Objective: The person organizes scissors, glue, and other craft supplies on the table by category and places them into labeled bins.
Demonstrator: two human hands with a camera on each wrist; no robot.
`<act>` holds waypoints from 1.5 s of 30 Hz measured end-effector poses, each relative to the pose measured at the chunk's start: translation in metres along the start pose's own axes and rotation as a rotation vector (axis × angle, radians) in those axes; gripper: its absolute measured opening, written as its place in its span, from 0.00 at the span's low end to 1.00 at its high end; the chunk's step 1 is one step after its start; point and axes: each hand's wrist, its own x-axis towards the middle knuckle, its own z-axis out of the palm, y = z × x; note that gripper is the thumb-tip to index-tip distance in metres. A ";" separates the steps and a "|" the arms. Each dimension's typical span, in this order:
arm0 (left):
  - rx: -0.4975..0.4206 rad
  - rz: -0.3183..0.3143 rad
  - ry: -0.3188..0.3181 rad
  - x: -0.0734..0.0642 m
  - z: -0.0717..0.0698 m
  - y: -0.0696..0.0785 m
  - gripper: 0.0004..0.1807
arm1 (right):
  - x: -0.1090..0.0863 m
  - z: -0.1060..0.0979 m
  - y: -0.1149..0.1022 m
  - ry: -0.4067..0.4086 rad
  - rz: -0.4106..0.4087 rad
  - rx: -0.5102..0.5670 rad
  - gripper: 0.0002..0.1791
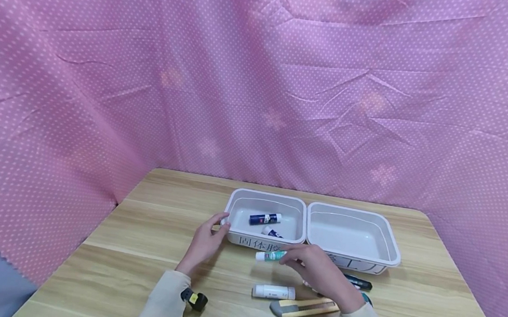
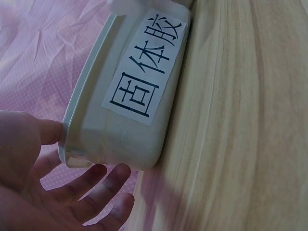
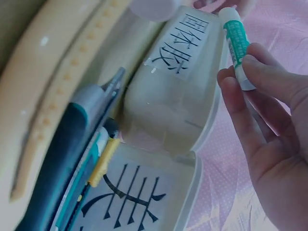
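Observation:
My right hand [image 1: 316,270] pinches a green-and-white glue stick [image 1: 272,256] between thumb and fingertips, just in front of the left white bin [image 1: 244,240]. In the right wrist view the glue stick [image 3: 236,45] points away past the bin's rim. At that bin's front left corner, my left hand [image 1: 208,239] holds the rim, with thumb and fingers about the corner [image 2: 72,156]. Inside lie two dark blue glue sticks [image 1: 265,219], the nearer one [image 1: 271,231] partly hidden by the front wall.
Beside it stands a second labelled white bin [image 1: 346,237]. On the wooden table [image 1: 130,249] nearer me lie a white glue stick [image 1: 274,292], a yellow utility knife [image 1: 303,308] and a dark utility knife [image 1: 358,282], with other items partly under my right arm. Pink curtains [image 1: 288,105] surround the table.

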 end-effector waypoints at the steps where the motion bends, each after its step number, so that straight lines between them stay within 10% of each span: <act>1: -0.001 0.000 0.000 0.000 0.000 0.000 0.24 | 0.000 -0.001 0.000 0.014 -0.005 0.007 0.10; 33: -0.001 -0.006 0.007 -0.001 0.000 0.002 0.25 | 0.000 -0.017 0.013 0.472 -0.128 -0.031 0.13; 45: -0.003 -0.006 0.005 0.000 0.001 0.000 0.25 | -0.001 -0.012 0.021 0.531 0.006 -0.034 0.11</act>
